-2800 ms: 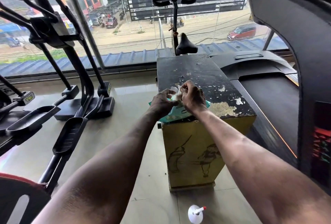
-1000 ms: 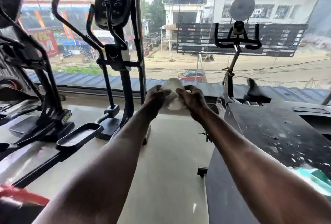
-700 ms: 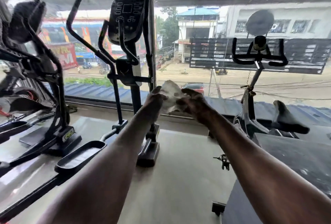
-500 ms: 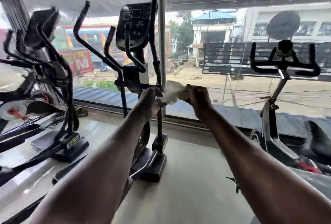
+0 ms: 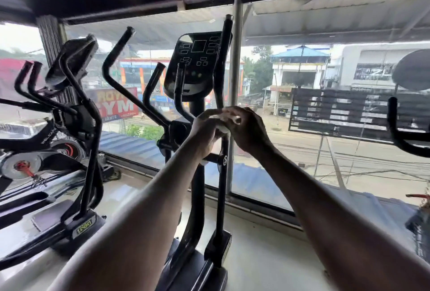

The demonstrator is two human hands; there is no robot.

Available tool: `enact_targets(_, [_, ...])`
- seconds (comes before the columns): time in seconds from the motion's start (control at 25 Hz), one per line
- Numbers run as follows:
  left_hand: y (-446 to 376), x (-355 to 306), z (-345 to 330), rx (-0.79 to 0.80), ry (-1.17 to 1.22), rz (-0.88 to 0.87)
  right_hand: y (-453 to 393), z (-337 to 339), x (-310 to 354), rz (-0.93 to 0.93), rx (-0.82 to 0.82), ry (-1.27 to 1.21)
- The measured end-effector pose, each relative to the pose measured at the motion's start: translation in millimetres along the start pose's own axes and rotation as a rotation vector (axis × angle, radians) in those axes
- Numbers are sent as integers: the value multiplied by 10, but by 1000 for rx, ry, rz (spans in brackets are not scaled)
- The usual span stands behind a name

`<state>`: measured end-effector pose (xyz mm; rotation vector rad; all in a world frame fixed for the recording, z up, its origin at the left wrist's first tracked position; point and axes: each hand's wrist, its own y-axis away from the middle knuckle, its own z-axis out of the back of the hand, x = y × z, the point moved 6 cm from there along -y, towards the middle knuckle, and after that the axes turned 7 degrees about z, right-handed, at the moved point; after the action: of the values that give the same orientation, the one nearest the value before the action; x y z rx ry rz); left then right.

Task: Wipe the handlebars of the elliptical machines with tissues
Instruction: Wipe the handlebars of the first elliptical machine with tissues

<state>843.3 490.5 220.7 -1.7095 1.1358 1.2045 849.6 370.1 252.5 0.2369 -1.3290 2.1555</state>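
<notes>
Head view: my left hand (image 5: 204, 128) and right hand (image 5: 246, 127) pinch a white tissue (image 5: 223, 120) between them, held up before the nearest elliptical machine (image 5: 200, 95). I judge no handlebar (image 5: 223, 62) wiped yet; every bar remains.

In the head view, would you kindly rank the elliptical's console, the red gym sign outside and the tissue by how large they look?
1. Console, largest.
2. Red gym sign, clearly smaller, though it is far beyond the window, so this is apparent size only.
3. Tissue, smallest; both hands mostly cover it.
</notes>
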Motion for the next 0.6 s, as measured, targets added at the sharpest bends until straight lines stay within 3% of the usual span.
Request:
enact_targets(0.08, [-549,-119,-15,48,66,37,-454,-197,-243,-64,39,-88])
enact_targets(0.16, [-1038,-280,-58,46,118,43,-912,-240,-536,-102,-52,-105])
enact_targets(0.32, [-1860,-852,-216,-73,-136,-199,-1883,-191,-996,-52,-221,-123])
enact_targets(0.48, [-2472,-1509,-318,-255,-366,-513,-2740,-98,-1239,174,-362,15])
enact_targets(0.6, [-2951,-1825,-494,-331,-527,-564,-3257,-171,-1433,406,-442,-2])
